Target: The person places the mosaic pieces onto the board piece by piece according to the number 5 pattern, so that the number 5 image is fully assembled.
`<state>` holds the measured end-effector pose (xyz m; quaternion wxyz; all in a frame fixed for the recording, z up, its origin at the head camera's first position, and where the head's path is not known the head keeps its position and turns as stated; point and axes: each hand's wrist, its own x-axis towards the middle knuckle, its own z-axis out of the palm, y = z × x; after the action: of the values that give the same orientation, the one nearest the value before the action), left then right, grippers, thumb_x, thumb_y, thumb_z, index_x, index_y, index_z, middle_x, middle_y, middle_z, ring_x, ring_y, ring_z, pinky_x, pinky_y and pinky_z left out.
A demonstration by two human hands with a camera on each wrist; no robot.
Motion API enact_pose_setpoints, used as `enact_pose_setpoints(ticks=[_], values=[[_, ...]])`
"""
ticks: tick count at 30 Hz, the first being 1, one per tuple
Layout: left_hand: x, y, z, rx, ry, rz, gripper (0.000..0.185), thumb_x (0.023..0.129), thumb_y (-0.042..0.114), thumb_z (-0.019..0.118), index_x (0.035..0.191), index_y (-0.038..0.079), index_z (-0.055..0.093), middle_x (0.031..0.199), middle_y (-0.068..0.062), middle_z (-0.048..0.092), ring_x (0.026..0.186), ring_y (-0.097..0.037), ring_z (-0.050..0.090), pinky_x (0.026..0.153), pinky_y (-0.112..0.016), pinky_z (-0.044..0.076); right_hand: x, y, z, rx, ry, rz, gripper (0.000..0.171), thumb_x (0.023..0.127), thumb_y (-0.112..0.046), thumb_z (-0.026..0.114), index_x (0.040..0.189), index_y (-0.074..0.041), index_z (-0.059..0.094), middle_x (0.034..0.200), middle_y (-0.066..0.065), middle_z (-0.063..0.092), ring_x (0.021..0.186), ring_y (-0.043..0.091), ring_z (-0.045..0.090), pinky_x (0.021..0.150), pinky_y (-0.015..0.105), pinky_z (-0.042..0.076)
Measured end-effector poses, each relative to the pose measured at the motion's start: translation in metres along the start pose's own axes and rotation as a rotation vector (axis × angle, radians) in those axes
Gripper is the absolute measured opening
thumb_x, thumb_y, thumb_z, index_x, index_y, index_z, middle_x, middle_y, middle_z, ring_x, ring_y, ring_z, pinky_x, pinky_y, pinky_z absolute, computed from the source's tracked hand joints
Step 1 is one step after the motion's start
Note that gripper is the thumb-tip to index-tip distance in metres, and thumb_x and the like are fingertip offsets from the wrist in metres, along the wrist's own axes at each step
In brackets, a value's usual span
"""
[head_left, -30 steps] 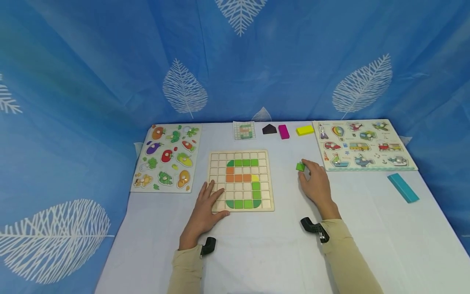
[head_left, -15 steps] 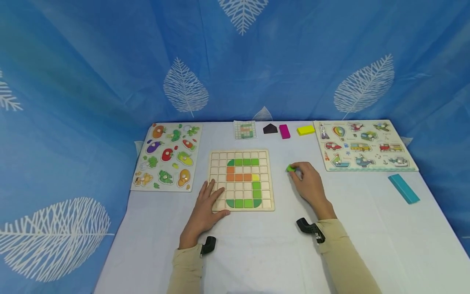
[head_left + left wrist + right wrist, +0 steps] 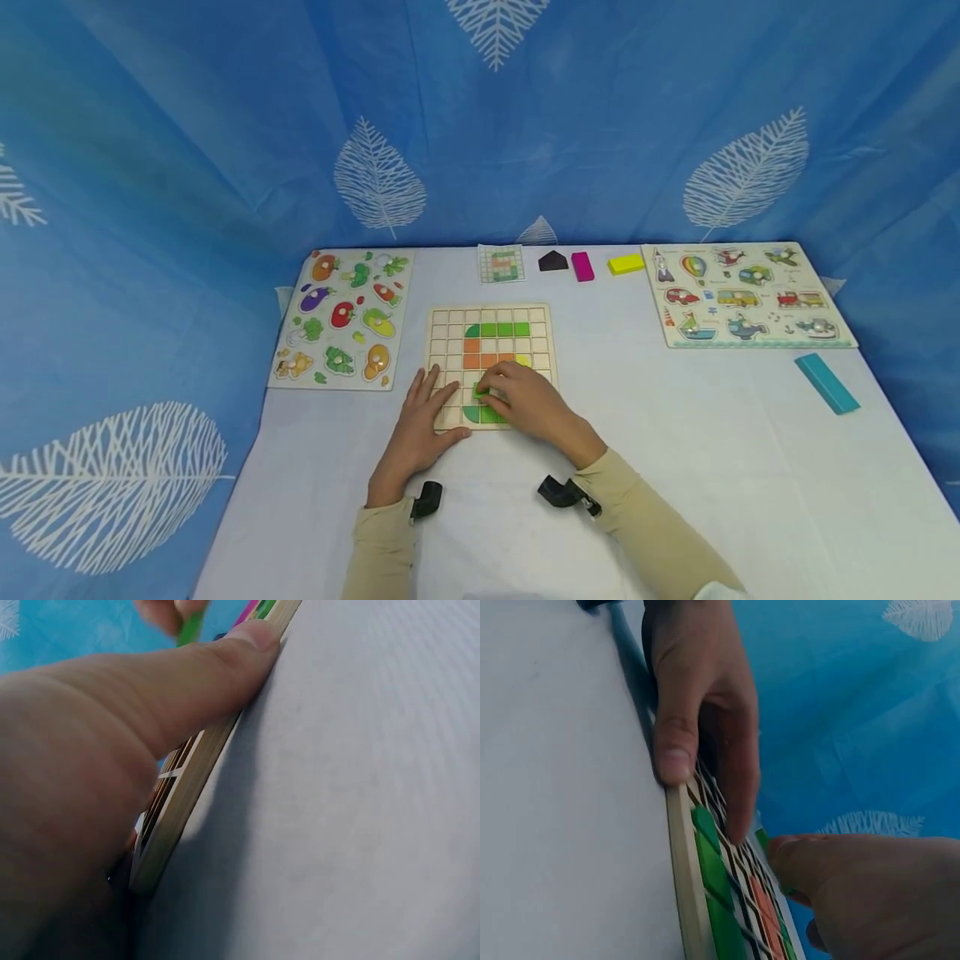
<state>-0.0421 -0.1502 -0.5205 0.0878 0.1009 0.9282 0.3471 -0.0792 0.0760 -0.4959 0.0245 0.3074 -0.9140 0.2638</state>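
Observation:
A square wooden grid board [image 3: 439,317] lies on the table, with green, orange and yellow tiles set in some of its cells. My left hand [image 3: 416,425] rests on the board's left front corner, fingers spread and thumb along the near edge. Over the lower middle of the board, my right hand [image 3: 528,402] pinches a small green tile [image 3: 480,392] between thumb and fingers. That hand covers some of the right-hand cells. In the left wrist view, the thumb [image 3: 217,671] presses on the board's edge.
Behind the board lies a pattern card [image 3: 502,264], beside black [image 3: 553,261], magenta [image 3: 582,267] and yellow blocks [image 3: 626,264]. A vegetable puzzle [image 3: 341,321] lies left, a vehicle puzzle [image 3: 750,296] right. Below the latter is a teal block [image 3: 827,383].
My right hand has carried the green tile leftward from the bare table on the right to above the board. The left hand has stayed in place on the board.

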Motion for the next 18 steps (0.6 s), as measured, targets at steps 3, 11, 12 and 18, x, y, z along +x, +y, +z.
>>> enact_pose_setpoints(ticks=[3,11,12,18], values=[[0.000,0.000,0.000,0.005,-0.004,0.007,0.080,0.083,0.040,0.084,0.151,0.015,0.051,0.171,-0.013,0.018,0.160,-0.039,0.005,0.119,-0.068,0.026,0.007,-0.007,0.007,-0.011,-0.051,0.005,0.011,0.095,-0.027,0.074,0.104,-0.021,0.077,0.112,-0.002,0.071,0.106,0.018,0.068,0.091,0.038,0.057],[-0.001,-0.002,0.001,0.006,0.015,0.037,0.078,0.082,0.038,0.085,0.149,0.013,0.053,0.170,-0.016,0.020,0.159,-0.042,0.008,0.119,-0.069,0.026,0.016,-0.009,0.016,-0.039,-0.107,-0.009,0.011,0.096,-0.029,0.073,0.102,-0.022,0.079,0.111,-0.002,0.070,0.103,0.016,0.067,0.087,0.035,0.057],[-0.001,-0.002,0.001,0.007,0.018,0.043,0.078,0.082,0.038,0.085,0.149,0.013,0.053,0.170,-0.017,0.021,0.158,-0.042,0.008,0.118,-0.069,0.026,0.016,-0.010,0.016,-0.039,-0.108,-0.012,0.011,0.096,-0.028,0.073,0.102,-0.022,0.079,0.111,-0.002,0.070,0.102,0.016,0.066,0.086,0.035,0.057],[-0.001,-0.002,0.000,0.017,0.015,0.034,0.079,0.082,0.039,0.085,0.149,0.013,0.053,0.170,-0.016,0.020,0.159,-0.041,0.007,0.119,-0.069,0.026,0.015,-0.009,0.017,-0.062,-0.104,-0.014,0.012,0.097,-0.029,0.071,0.102,-0.022,0.080,0.109,-0.003,0.071,0.100,0.016,0.066,0.086,0.034,0.057]])
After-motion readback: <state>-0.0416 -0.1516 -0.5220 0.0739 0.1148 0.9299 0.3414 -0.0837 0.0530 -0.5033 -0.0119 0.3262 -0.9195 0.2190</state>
